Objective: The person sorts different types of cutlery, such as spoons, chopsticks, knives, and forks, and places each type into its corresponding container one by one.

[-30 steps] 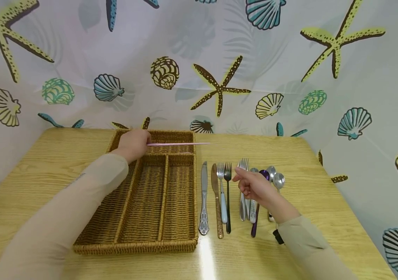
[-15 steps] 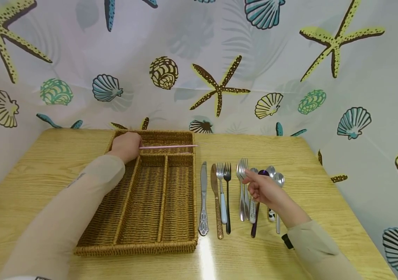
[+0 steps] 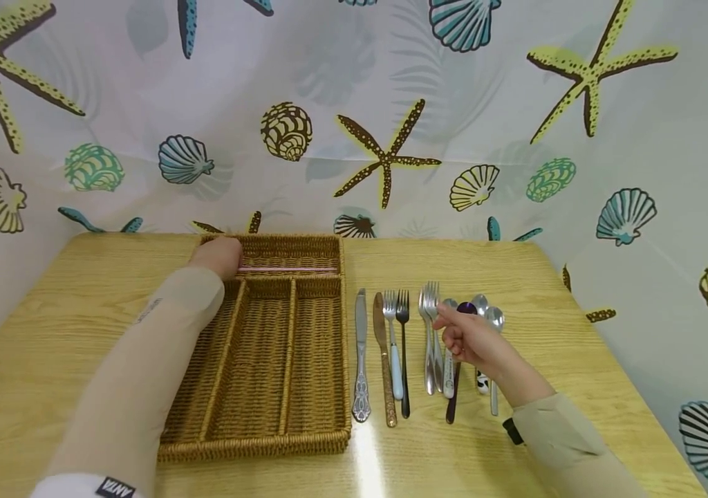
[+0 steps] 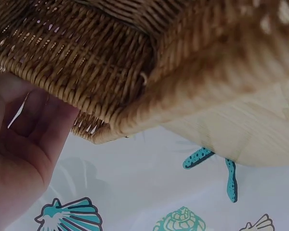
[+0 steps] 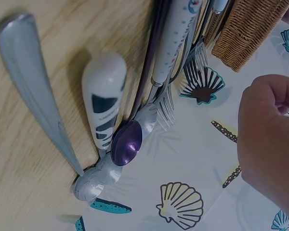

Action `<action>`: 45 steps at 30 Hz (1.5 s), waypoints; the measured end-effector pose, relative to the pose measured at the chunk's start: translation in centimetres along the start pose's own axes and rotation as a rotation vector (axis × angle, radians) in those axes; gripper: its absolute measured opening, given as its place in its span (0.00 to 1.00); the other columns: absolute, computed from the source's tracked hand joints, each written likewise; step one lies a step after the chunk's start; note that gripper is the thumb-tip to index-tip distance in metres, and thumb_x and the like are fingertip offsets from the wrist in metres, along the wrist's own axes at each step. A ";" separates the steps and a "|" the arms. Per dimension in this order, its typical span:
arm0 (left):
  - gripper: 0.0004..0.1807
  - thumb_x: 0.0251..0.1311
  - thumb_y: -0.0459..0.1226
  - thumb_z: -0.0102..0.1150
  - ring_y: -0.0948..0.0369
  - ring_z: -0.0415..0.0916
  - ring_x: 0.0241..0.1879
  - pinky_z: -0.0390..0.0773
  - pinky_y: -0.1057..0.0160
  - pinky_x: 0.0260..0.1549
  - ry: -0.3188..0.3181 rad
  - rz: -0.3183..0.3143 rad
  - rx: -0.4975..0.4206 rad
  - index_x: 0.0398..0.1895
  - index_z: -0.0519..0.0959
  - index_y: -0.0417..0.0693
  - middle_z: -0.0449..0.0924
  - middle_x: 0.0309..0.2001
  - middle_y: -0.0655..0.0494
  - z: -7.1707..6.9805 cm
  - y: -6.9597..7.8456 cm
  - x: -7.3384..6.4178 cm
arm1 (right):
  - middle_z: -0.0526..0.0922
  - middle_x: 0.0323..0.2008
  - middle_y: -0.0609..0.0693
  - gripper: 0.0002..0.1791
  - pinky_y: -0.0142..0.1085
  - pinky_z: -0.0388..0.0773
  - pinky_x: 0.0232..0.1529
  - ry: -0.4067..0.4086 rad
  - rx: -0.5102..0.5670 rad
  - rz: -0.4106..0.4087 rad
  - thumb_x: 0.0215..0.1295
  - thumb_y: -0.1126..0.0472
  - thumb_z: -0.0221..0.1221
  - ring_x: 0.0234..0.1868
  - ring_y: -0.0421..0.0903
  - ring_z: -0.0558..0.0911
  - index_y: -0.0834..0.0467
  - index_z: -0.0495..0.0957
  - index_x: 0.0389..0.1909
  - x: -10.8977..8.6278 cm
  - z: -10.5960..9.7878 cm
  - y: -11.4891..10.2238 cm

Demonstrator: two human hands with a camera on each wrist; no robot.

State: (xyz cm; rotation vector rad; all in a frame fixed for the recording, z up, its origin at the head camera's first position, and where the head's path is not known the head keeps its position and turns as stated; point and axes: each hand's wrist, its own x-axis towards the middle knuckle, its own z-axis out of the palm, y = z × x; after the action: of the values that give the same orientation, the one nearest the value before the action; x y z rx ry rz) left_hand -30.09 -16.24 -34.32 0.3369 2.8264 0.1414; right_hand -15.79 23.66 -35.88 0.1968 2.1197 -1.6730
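Note:
My left hand (image 3: 217, 257) reaches over the back left corner of a wicker cutlery tray (image 3: 254, 443). It holds one end of a thin pink chopstick (image 3: 288, 269), which lies level along the tray's back compartment. In the left wrist view the fingers (image 4: 48, 118) pass behind the woven rim, which hides their tips. Loosely curled and holding nothing, my right hand (image 3: 478, 346) hovers above the cutlery right of the tray. Beneath it are silver forks (image 3: 426, 346), a purple spoon (image 5: 127, 143) and a spoon with a black-and-white handle (image 5: 103, 96).
Beside the tray's right side lie a silver knife (image 3: 361, 373), a gold-coloured knife (image 3: 384, 360), a blue-handled fork (image 3: 395, 360) and a black fork (image 3: 404, 353). Other silver spoons (image 3: 496, 318) are at the right of the wooden table (image 3: 553, 304). A shell-patterned cloth (image 3: 317, 194) hangs behind.
My left hand has moved left and down, lowering the pink chopstick into the tray's back compartment. The right hand has shifted slightly right and then stayed there.

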 end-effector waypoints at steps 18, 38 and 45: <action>0.10 0.63 0.25 0.47 0.59 0.69 0.22 0.66 0.62 0.19 -0.101 -0.025 0.114 0.36 0.80 0.39 0.81 0.30 0.44 0.6 0.4 1.1 | 0.67 0.17 0.41 0.14 0.28 0.64 0.21 0.125 -0.171 -0.012 0.70 0.51 0.49 0.18 0.35 0.64 0.55 0.72 0.30 -0.6 -3.9 0.8; 0.22 0.58 0.26 0.43 0.65 0.43 0.14 0.47 0.67 0.15 0.135 0.101 -0.147 0.11 0.55 0.54 0.46 0.11 0.61 -1.3 5.5 -4.4 | 0.70 0.13 0.45 0.16 0.32 0.64 0.21 0.223 -0.698 0.093 0.64 0.56 0.54 0.16 0.39 0.65 0.59 0.70 0.18 0.5 -6.9 4.0; 0.12 0.62 0.33 0.47 0.65 0.59 0.14 0.58 0.67 0.14 0.119 0.138 -0.146 0.23 0.78 0.46 0.71 0.15 0.59 -1.0 7.0 -5.7 | 0.71 0.13 0.47 0.16 0.33 0.64 0.24 0.273 -0.871 0.086 0.60 0.57 0.57 0.19 0.42 0.68 0.60 0.71 0.16 0.7 -6.7 3.9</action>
State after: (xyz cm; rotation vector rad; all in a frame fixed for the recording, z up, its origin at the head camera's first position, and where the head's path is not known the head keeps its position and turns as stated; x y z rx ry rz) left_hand -23.60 -10.91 -30.92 0.5058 2.8864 0.4075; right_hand -16.65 30.99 -38.50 0.2424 2.7763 -0.5792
